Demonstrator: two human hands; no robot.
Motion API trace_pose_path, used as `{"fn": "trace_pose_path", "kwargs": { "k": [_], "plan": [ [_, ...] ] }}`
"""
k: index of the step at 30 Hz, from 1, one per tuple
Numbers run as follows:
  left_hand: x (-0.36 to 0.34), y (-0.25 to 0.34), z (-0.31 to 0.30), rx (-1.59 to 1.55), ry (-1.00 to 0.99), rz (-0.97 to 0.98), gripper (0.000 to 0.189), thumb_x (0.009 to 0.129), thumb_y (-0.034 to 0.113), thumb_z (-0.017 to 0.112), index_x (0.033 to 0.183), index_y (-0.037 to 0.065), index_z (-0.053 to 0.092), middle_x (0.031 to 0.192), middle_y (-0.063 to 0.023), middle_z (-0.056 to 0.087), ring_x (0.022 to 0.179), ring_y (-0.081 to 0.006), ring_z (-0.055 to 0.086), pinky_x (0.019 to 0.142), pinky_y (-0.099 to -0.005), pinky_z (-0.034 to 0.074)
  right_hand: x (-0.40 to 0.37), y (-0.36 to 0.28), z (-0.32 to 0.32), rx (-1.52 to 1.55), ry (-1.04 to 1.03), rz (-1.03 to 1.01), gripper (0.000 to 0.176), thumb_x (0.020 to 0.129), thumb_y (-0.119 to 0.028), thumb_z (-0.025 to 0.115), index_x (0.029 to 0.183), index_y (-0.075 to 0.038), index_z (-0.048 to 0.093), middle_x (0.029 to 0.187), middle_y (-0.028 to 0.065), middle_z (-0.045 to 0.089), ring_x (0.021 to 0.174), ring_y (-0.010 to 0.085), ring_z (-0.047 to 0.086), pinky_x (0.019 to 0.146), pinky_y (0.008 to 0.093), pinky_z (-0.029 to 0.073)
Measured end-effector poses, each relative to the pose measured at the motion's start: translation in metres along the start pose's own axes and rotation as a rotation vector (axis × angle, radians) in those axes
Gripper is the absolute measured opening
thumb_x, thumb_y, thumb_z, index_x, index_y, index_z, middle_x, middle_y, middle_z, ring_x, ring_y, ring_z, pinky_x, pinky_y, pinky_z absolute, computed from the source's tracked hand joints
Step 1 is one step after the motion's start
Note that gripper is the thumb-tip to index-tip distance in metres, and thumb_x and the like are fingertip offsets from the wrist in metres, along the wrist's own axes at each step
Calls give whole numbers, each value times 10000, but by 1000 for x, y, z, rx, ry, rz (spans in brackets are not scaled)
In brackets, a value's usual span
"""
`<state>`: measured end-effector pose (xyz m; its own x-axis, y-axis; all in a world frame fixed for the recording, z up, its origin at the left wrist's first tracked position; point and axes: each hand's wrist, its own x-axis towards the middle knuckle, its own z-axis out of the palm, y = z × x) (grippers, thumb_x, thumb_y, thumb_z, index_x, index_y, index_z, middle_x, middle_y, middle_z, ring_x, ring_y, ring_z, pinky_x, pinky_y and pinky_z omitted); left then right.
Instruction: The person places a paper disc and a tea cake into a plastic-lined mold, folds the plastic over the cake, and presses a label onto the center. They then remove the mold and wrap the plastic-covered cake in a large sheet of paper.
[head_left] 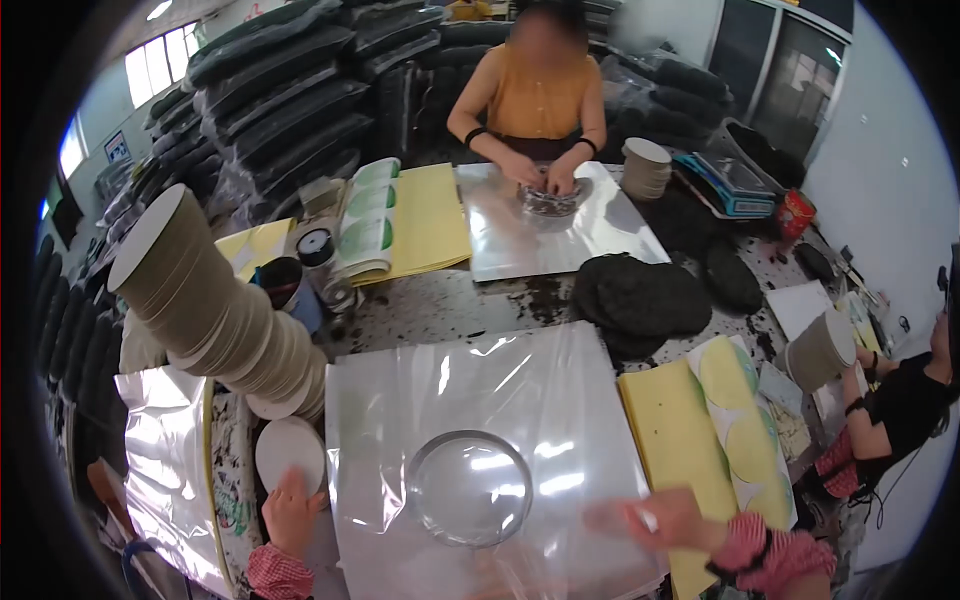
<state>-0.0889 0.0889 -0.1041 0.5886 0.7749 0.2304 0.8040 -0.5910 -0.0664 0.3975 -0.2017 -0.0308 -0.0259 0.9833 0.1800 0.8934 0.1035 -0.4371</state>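
Observation:
A stack of clear plastic sheets (380,500) lies in front of me, with a round clear ring (472,488) on it. At the left, my left hand (292,510) reaches onto a round pale disc (290,452), fingertips on its surface; whether it grips the disc is unclear. My right hand (650,518) hovers over the right part of the sheets, blurred by motion, with a small white thing at its fingers. Yellow sheets (670,430) and a strip with green and yellow circles (735,420) lie beside it.
Tall stacks of round discs (225,320) lean at the left. Dark flat cakes (650,300) lie beyond the sheets. Across the table a person (545,90) works over a silvery sheet (500,230). Another person (900,410) is at the right. A jar (322,260) stands back left.

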Motion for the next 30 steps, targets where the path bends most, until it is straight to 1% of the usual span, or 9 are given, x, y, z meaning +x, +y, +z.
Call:
{"fn": "trace_pose_path", "kwargs": {
  "k": [4,7,9,12,14,21,25,28,30],
  "plan": [
    [17,5,-21,-30,-52,-55,433,914,146,603,1285,-65,533,1172,-220,660,1069,-333,662,833,-398,549,133,151,14,-376,322,125,682,820,-111,644,1443,-9,386,1430,238,432,1318,390,438,1080,454,398],
    [25,68,-73,-175,194,-96,398,885,-18,562,1282,-46,556,1100,-212,679,1021,-320,678,789,-386,569,179,220,35,-523,349,320,727,810,-83,633,1477,-26,351,1494,239,369,1395,392,352,1127,506,334],
    [24,120,-75,-339,293,192,406,839,-10,615,1245,-16,614,1190,-190,664,1085,-336,656,925,-394,539,183,254,54,-648,196,531,710,808,-53,613,1473,-35,364,1516,228,355,1433,372,309,1136,546,308],
    [32,177,-62,-438,66,640,407,889,74,626,1286,-9,587,1279,-187,624,1196,-325,608,1024,-408,486,178,265,51,-540,209,479,737,800,-7,592,1489,-34,332,1492,267,362,1404,412,339,1130,520,327],
    [32,183,-39,-580,-103,602,479,904,190,631,1341,17,542,1362,-191,553,1286,-334,521,1073,-461,422,171,285,30,-336,363,320,576,842,27,534,1411,-8,457,1400,241,501,1317,394,463,1094,465,382],
    [88,214,-8,-300,-286,696,724,928,530,535,1508,133,362,1593,-236,197,1481,-416,184,1097,-727,141,162,229,-56,95,1100,319,399,996,-54,456,1388,-4,512,1327,180,608,1209,277,593,1008,334,441],
    [81,221,30,-185,-422,656,777,933,554,499,1551,145,266,1618,-240,108,1498,-424,124,1078,-762,106,145,145,-62,802,1046,352,394,1022,-108,471,1386,41,495,1306,165,619,1179,207,595,983,322,457],
    [85,221,25,-236,-486,623,746,953,547,462,1550,143,267,1620,-241,88,1494,-438,115,1079,-765,95,134,68,-60,734,853,341,397,1034,-112,431,1394,44,489,1319,189,603,1189,230,597,976,315,467],
    [100,213,1,-223,-540,589,712,978,492,432,1566,145,230,1608,-242,163,1503,-394,138,1143,-679,131,115,33,-31,242,735,-57,400,1037,-98,369,1392,30,502,1343,203,580,1232,269,569,1015,344,456]
  ]
}}
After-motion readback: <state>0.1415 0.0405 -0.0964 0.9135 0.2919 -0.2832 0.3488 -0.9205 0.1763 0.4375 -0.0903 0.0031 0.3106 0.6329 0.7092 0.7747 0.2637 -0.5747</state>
